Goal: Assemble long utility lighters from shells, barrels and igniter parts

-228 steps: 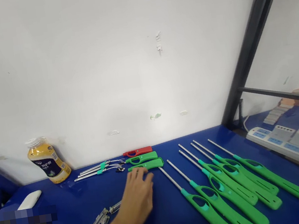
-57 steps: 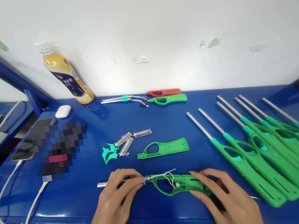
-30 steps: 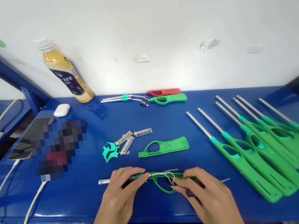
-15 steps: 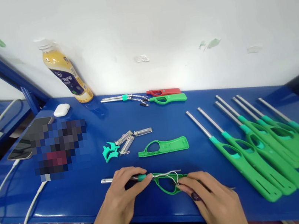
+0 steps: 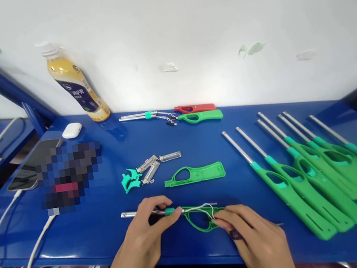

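Note:
Near the front edge, my left hand [image 5: 148,228] is closed around the metal tube [image 5: 128,214] of a lighter, thumb on its teal collar [image 5: 169,211]. The tube meets a green lighter shell half [image 5: 195,224], whose inner side faces up. White wires [image 5: 206,206] loop from the collar over the shell's finger hole. My right hand [image 5: 253,230] pinches at the wire ends and the shell's handle; its fingers cover most of the handle. Just behind lies another green shell half [image 5: 204,172]. Teal triggers [image 5: 131,180] and clear fuel cartridges [image 5: 150,170] are loose to its left.
Several assembled green lighters [image 5: 293,184] lie fanned out on the right. Metal tubes with wires [image 5: 139,116], a red shell [image 5: 196,108] and a green shell [image 5: 202,116] lie along the wall. A juice bottle [image 5: 78,90], white earphone case [image 5: 72,130] and phone [image 5: 34,167] with cables stand left.
My right fingers shift very slightly at the wires near the handle. The left hand keeps its grip, and the view moves a little.

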`<action>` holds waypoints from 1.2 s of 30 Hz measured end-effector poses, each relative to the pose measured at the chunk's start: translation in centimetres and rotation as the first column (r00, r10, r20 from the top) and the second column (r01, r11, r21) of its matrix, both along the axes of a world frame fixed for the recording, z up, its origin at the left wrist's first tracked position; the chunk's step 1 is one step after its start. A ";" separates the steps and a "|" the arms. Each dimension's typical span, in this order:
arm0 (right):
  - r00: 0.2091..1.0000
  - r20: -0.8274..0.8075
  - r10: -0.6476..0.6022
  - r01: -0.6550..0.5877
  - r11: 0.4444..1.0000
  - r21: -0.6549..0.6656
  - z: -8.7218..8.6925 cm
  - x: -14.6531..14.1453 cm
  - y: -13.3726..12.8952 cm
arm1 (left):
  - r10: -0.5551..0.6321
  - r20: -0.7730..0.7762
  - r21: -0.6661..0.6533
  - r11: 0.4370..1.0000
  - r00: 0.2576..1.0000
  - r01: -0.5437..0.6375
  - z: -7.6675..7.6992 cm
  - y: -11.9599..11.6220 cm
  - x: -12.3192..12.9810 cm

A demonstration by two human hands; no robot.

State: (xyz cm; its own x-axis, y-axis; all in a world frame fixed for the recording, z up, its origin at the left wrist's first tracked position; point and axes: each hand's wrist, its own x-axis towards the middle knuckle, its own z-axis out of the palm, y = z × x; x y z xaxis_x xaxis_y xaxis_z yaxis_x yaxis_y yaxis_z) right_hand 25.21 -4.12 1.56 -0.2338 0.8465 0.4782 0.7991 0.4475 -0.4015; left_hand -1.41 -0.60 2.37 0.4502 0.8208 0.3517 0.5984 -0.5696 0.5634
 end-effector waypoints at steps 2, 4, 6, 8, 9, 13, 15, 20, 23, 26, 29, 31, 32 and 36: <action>1.000 -0.004 0.002 -0.002 1.000 0.003 -0.1 0.0 0.0 | -0.026 0.019 0.000 1.000 0.999 0.026 0.0 0.1 -0.2; 1.000 -0.009 -0.001 0.001 1.000 -0.003 -0.1 0.1 0.0 | -0.049 0.049 -0.001 0.999 0.998 0.049 0.0 0.2 -0.4; 1.000 -0.015 -0.003 0.003 1.000 -0.015 -0.1 0.1 -0.1 | -0.058 0.068 -0.013 0.998 0.996 0.059 0.1 0.3 -0.5; 1.000 -0.020 -0.005 0.004 1.000 -0.027 0.0 0.1 -0.1 | -0.064 0.056 -0.031 0.997 0.996 0.066 0.2 0.3 -0.5; 1.000 -0.023 -0.005 0.005 1.000 -0.030 0.0 0.1 -0.1 | -0.069 0.050 -0.033 0.997 0.996 0.070 0.2 0.3 -0.5; 0.999 -0.039 -0.007 0.007 1.000 -0.003 0.2 -0.1 0.1 | -0.071 0.035 -0.010 0.997 0.997 0.071 0.1 0.3 -0.3; 0.999 -0.042 -0.007 0.007 1.000 0.007 0.2 -0.1 0.2 | -0.058 0.022 -0.011 0.998 0.998 0.058 0.1 0.3 -0.2; 0.999 -0.045 0.006 -0.007 1.000 -0.004 0.1 0.1 0.1 | -0.041 0.021 -0.018 0.999 0.999 0.041 -0.1 0.2 -0.4; 0.999 -0.041 0.017 -0.017 1.000 0.005 0.1 0.3 -0.1 | -0.054 0.035 -0.033 0.998 0.998 0.055 0.0 0.4 -0.5; 0.999 -0.016 0.039 -0.039 0.999 -0.007 0.0 0.6 -0.3 | -0.034 0.041 -0.027 0.999 0.999 0.035 0.1 0.4 -0.4; 0.998 -0.004 0.069 -0.069 0.997 -0.043 -0.4 0.8 -0.6 | -0.008 0.037 -0.047 0.999 0.999 0.010 0.1 0.3 -0.2; 0.997 -0.006 0.078 -0.078 0.996 -0.052 -0.6 0.9 -0.7 | -0.005 0.035 -0.061 0.998 0.999 0.007 0.1 0.1 -0.1; 0.997 -0.008 0.078 -0.078 0.996 -0.048 -0.7 1.0 -0.7 | -0.002 0.032 -0.064 0.998 0.999 0.004 0.1 0.1 -0.1; 0.998 -0.018 0.067 -0.068 0.998 -0.014 -0.7 1.0 -0.7 | 0.029 0.013 -0.067 0.997 1.000 -0.028 0.2 -0.2 0.1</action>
State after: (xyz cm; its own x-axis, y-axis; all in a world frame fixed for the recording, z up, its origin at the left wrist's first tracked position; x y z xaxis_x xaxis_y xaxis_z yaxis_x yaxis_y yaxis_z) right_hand 26.18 -4.82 0.84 -0.2820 0.8363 0.4702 0.7599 0.4939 -0.4226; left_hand -1.28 -0.77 2.56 0.4222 0.8548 0.3018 0.6056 -0.5137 0.6077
